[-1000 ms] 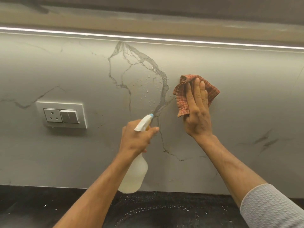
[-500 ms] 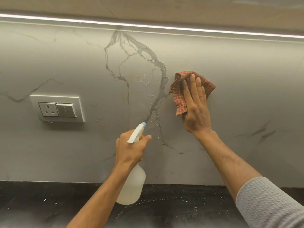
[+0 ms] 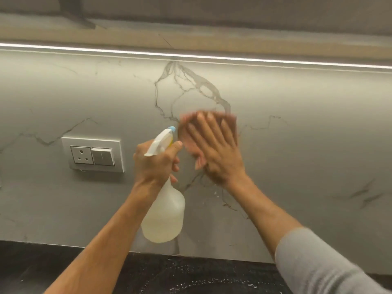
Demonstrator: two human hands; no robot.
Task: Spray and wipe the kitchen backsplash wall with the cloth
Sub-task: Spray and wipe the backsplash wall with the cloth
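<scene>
The cloth (image 3: 232, 124) is pressed flat to the backsplash wall (image 3: 307, 128) under the right hand (image 3: 214, 151), fingers straight and spread, all of it blurred. Just to its left, the spray bottle (image 3: 164, 217) is gripped at the neck by the left hand (image 3: 154, 164), body hanging down, nozzle tilted up beside the cloth's edge. Bare wall is left open rightward. Leftward, the path is crowded by the bottle, then the socket plate (image 3: 93, 154). Below, the wall is bounded by the tabletop (image 3: 63, 264).

L hand (image 3: 154, 164) curled, R hand (image 3: 216, 153) flat.
</scene>
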